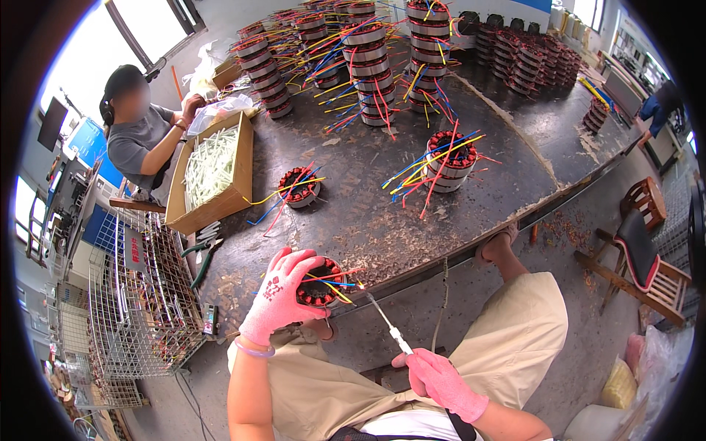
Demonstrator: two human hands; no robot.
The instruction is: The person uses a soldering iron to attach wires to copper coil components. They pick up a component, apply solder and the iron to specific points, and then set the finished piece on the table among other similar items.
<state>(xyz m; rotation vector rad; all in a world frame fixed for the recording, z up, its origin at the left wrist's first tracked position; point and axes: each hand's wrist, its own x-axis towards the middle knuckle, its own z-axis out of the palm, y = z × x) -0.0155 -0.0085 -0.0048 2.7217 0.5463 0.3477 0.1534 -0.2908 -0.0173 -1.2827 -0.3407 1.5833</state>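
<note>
My left hand (283, 290), in a pink glove, is closed round the side of a motor stator (321, 283) at the table's near edge. Red, blue and yellow leads stick out of the stator to the right. In my right hand (445, 382), also pink-gloved, is what looks like a soldering iron (398, 338), with a white collar and a thin shaft. Its grey tip points up and left, close to the lead ends; whether it touches them I cannot tell. Farther back on the table lie a small stator (300, 192) and a taller stator (450, 169), both with coloured leads.
Tall stator stacks (371, 73) stand at the back of the dark table (368, 198). To the left are a cardboard box (239, 173) of white tubes, cutting pliers (204, 264) and a wire basket (147, 309). A person (143, 125) sits behind the box. Wooden chair (640, 257) at right.
</note>
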